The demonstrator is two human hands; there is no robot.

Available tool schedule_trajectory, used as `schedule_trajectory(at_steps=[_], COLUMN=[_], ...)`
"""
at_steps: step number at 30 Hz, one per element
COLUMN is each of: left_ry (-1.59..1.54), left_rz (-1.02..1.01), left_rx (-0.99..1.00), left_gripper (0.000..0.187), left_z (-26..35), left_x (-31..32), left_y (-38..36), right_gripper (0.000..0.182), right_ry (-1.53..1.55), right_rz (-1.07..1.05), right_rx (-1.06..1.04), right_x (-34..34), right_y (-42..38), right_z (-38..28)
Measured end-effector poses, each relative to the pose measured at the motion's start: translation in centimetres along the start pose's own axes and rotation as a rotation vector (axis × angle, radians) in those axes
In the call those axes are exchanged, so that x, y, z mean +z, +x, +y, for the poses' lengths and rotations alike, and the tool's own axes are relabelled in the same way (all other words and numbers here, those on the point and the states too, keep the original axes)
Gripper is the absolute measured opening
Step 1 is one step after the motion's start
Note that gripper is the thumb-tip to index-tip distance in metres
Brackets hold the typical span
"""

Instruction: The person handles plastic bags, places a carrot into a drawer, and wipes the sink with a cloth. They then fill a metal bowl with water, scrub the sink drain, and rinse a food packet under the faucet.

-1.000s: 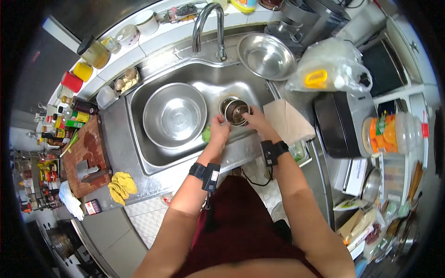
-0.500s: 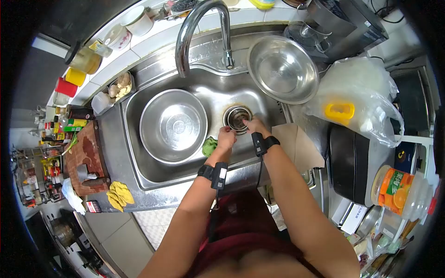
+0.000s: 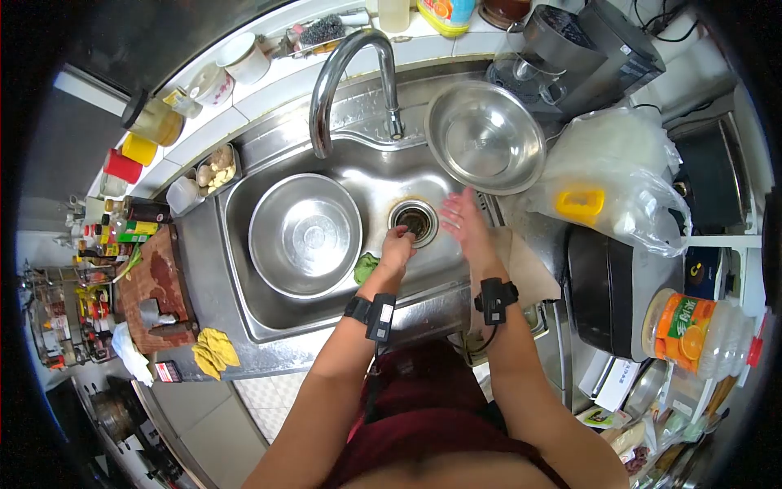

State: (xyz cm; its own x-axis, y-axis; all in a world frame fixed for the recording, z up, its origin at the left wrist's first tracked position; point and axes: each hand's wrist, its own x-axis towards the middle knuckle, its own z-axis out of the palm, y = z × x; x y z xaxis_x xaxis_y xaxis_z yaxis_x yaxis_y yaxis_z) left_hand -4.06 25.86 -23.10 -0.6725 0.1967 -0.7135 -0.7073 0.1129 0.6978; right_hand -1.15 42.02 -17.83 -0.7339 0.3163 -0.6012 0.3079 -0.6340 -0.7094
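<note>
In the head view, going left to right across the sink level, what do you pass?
Cutting board → large steel bowl in the sink → green scrap → left hand at the drain strainer → right hand → plastic bag.

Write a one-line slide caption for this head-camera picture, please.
At a steel sink, the left hand reaches the drain strainer; the right hand is raised open.

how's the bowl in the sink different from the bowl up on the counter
The sink bowl sits down inside the basin, left of the drain; the counter bowl rests on the ledge right of the faucet. The sink bowl looks deeper; the counter bowl looks shallower. Both are round, bare steel and empty.
</note>
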Motion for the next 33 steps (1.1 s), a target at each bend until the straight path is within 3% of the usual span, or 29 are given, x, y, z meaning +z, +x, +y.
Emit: schedule_trajectory(at_steps=[4, 10, 12, 16, 19, 22, 26, 29, 31, 33], left_ry=[-0.029, -0.117, -0.138, -0.175, -0.211, -0.256, -0.293, -0.283, -0.268, -0.245], left_rz=[-0.032, -0.105, -0.128, -0.143, -0.153, -0.157, -0.167, -0.186, -0.181, -0.194], left_rx=[0.007, 0.021, 0.029, 0.053, 0.030, 0.028, 0.034, 0.027, 0.099, 0.125], left_gripper=[0.035, 0.031, 0.030, 0.028, 0.027, 0.027, 0.026, 0.026, 0.027, 0.027], left_z=[0.2, 0.1, 0.5, 0.6, 0.0, -0.5, -1.0, -0.9, -2.1, -2.3], left_x=[-0.4, -2.4, -3.3, -5.8, -7.5, -8.7, -10.3, -11.3, -12.4, -12.4], left_y=[-1.3, -4.0, -5.6, -7.9, -8.9, -10.4, -12.4, -13.9, -13.3, -13.5], right_gripper=[0.053, 0.026, 0.027, 0.032, 0.032, 0.030, 0.014, 0.009, 0.008, 0.008], right_ry=[0.120, -0.026, -0.114, -0.529, -1.032, -1.371, -1.537, -1.584, -1.518, -1.502], right_rz=[0.144, 0.194, 0.258, 0.387, 0.498, 0.639, 0.541, 0.513, 0.502, 0.530], right_rx=[-0.066, -0.221, -0.294, -0.583, -0.573, -0.836, -1.022, -1.050, -1.313, -1.349], right_x=[-0.6, -1.3, -1.0, 1.0, 2.3, 4.0, 5.2, 5.6, 4.5, 4.2], right_y=[-0.1, -1.3, -3.9, -9.5, -12.0, -14.4, -17.4, -19.3, -19.4, -20.3], right_z=[-3.1, -2.2, -0.9, 0.6, 0.6, 0.8, 1.4, 2.0, 3.0, 3.4])
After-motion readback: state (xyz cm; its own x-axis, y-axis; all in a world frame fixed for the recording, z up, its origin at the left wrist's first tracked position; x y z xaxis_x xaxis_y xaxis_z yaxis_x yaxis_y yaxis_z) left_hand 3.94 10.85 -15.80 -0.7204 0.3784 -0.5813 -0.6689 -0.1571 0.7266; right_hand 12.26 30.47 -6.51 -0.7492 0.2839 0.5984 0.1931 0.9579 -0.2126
